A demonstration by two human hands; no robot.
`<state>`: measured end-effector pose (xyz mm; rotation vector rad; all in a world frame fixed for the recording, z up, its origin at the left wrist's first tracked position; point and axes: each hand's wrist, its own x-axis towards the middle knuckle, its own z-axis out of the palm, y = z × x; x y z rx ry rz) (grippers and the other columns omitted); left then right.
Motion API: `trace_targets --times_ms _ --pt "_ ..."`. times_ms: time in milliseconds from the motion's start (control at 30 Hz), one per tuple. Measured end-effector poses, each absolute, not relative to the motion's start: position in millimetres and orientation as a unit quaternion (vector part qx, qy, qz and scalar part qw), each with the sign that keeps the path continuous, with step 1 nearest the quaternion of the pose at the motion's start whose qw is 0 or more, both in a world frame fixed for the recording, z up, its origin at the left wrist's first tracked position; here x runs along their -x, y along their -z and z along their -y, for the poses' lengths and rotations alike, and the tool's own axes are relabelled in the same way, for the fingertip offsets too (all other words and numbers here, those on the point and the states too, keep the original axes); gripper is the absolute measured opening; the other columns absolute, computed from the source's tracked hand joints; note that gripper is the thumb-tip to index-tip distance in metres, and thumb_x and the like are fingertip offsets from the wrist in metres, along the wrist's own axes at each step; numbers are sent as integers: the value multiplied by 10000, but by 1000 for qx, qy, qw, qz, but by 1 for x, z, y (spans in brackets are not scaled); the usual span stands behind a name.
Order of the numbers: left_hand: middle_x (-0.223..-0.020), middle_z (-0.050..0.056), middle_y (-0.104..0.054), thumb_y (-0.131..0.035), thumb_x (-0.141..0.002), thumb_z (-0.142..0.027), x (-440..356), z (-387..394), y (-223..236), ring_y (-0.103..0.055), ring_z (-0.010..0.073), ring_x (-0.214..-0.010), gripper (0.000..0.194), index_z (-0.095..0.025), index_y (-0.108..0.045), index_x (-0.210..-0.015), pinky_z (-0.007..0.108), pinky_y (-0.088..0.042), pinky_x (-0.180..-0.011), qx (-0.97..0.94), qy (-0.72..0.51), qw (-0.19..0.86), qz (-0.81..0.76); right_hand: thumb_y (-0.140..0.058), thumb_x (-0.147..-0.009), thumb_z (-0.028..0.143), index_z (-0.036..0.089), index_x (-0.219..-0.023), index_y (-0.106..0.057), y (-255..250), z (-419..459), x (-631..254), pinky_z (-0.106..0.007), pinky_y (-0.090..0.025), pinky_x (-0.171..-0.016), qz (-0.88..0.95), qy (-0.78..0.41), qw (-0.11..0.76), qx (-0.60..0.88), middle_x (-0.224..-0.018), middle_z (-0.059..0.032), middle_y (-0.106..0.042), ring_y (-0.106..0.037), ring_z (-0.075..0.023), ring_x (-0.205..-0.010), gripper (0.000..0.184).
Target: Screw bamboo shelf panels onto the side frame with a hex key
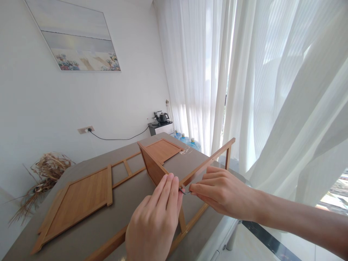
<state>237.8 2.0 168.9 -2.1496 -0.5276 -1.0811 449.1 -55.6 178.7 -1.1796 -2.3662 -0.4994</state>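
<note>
Both our hands are at the frame joint, near the right edge of the worktop. Left hand: fingers straight, pressed together, laid over the near end of the upright wooden panel, where it meets the slanting wooden rail. Thumb side hidden, so we can't tell if they pinch the wood. Right hand: fingers curled and closed on the outer end of a bent metal tool; its other end is at the joint, just beside our left fingertips. Rail runs up and away to the right, a short post under its far end. More wooden bars below our hands.

Large flat panel lies towards the left edge, with a ladder-like frame running from it towards the upright panel. Smaller flat panel lies near the far corner. Beyond that corner: small cabinet with a dark kettle on top, blue water bottles beside it, white curtains to the right.
</note>
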Motion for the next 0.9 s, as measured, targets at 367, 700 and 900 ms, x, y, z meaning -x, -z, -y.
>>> trace_targets --times_ms 367,700,900 --pt "-1137 97 -732 -575 -938 -170 -238 -3 -170 -725 193 -932 245 -89 -696 -1134 289 -470 -641 824 412 334 199 -403 -1029 213 181 -1029 -606 -165 54 -445 -286 -408 -698 849 40 264 455 -711 13 -622 -531 -119 -626 205" --pt "-1166 99 -719 -562 -946 -179 -237 -1 -172 -722 199 -947 262 -86 -683 -1159 289 -487 -652 831 400 330 200 -403 -1023 200 160 -1001 -609 -162 54 -446 -280 -388 -648 851 104 273 436 -719 -1 -598 -490 -125 -631 211" --pt "-1175 91 -716 -560 -949 -182 -236 -2 -172 -718 198 -970 269 -89 -675 -1173 286 -509 -675 831 403 323 205 -392 -1004 148 145 -965 -598 -158 55 -445 -280 -362 -603 850 152 293 410 -681 -5 -584 -445 -123 -586 210"
